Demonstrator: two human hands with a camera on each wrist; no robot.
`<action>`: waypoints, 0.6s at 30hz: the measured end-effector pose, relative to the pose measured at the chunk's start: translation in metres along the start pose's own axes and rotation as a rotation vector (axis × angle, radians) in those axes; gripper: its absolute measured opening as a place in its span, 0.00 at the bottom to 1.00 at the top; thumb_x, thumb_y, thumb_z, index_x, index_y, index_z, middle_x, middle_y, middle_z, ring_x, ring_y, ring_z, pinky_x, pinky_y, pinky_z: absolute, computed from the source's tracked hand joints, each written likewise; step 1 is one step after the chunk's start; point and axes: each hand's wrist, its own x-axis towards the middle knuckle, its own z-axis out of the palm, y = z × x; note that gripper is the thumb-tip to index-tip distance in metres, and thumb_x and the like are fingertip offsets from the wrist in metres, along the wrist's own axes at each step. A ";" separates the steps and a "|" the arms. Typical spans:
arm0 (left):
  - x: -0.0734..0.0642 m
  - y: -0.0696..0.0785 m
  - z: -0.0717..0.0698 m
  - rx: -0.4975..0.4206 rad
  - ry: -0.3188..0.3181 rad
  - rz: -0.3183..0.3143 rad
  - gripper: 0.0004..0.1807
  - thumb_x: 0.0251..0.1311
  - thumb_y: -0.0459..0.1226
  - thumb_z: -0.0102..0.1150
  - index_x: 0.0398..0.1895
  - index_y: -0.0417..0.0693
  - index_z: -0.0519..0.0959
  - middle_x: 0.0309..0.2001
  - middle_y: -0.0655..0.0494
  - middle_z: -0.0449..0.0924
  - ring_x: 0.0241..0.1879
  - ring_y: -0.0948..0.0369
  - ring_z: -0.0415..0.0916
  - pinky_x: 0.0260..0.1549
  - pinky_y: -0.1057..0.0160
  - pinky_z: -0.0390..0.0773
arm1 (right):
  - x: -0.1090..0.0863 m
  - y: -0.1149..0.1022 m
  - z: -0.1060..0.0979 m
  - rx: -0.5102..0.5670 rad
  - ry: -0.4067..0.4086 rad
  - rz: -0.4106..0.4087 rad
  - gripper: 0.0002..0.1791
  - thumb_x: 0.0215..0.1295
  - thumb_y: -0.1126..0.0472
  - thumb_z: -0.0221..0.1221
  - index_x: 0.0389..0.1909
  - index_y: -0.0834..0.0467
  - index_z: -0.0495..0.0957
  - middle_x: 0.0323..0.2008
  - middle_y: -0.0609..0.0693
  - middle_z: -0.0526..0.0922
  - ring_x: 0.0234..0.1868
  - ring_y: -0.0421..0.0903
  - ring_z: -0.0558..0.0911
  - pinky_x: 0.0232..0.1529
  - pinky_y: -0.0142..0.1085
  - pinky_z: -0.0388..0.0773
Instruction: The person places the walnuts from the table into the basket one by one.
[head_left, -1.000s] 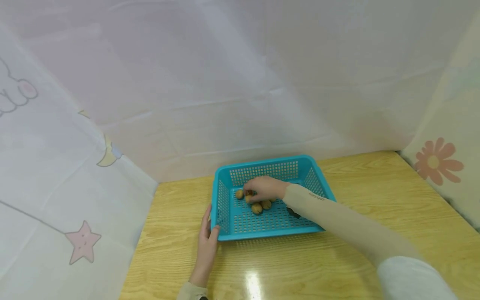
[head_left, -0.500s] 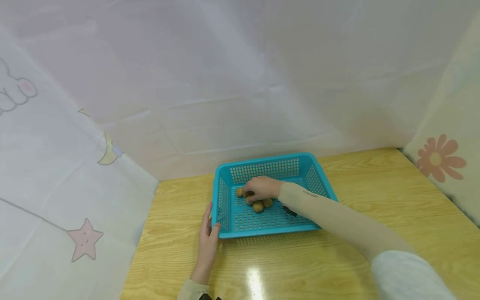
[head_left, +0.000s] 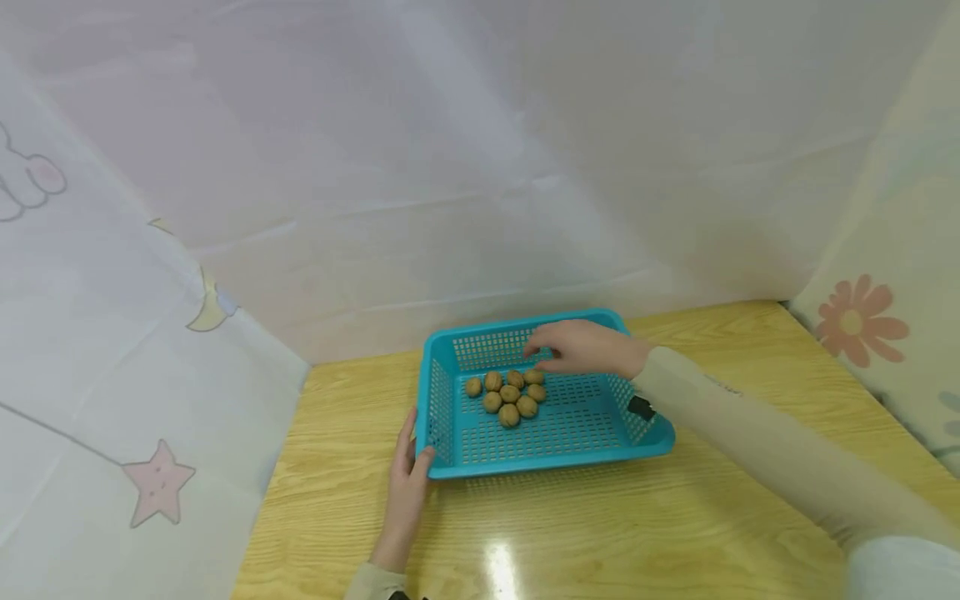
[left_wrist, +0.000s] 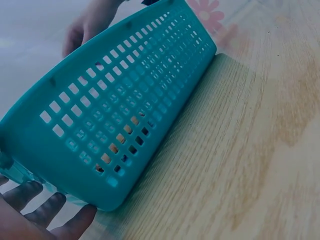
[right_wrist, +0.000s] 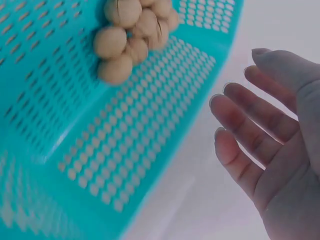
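A blue perforated plastic basket (head_left: pixel 540 465) sits on the wooden table, with several walnuts (head_left: pixel 509 394) in a loose cluster on the left half of its floor. My left hand (head_left: pixel 406 487) rests against the basket's left end, its thumb near the front corner; the left wrist view shows the fingers (left_wrist: pixel 45 209) spread against that end. Above the basket's back right part is my right hand (head_left: pixel 588 346), away from the walnuts. In the right wrist view its fingers (right_wrist: pixel 252 120) are relaxed and slightly bent, with nothing in them.
The yellow wood-grain table (head_left: pixel 540 533) extends in front of and on both sides of the basket. A pale printed sheet (head_left: pixel 450 167) hangs close behind the basket's back rim, and similar sheets stand at left and right.
My right hand has risen from among the walnuts and moved right and back, uncovering the cluster. My left hand stays at the basket's left end.
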 end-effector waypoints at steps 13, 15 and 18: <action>-0.002 -0.003 -0.002 0.015 -0.029 0.034 0.36 0.80 0.37 0.47 0.86 0.54 0.49 0.76 0.35 0.63 0.72 0.39 0.65 0.64 0.49 0.76 | -0.096 0.032 -0.016 -0.008 0.155 0.142 0.13 0.72 0.60 0.65 0.55 0.56 0.85 0.49 0.47 0.85 0.41 0.39 0.80 0.41 0.41 0.81; -0.003 -0.004 -0.001 0.011 -0.033 0.045 0.36 0.80 0.37 0.47 0.86 0.53 0.48 0.76 0.35 0.63 0.72 0.39 0.65 0.63 0.52 0.77 | -0.111 0.034 -0.014 -0.015 0.186 0.169 0.13 0.71 0.60 0.65 0.54 0.57 0.85 0.48 0.48 0.85 0.41 0.41 0.80 0.40 0.41 0.81; -0.005 -0.005 0.001 0.006 -0.025 0.058 0.36 0.80 0.36 0.47 0.86 0.51 0.48 0.76 0.35 0.63 0.73 0.39 0.65 0.61 0.61 0.76 | -0.131 0.036 -0.012 -0.009 0.215 0.228 0.15 0.73 0.58 0.64 0.56 0.57 0.85 0.51 0.50 0.85 0.45 0.45 0.82 0.42 0.44 0.82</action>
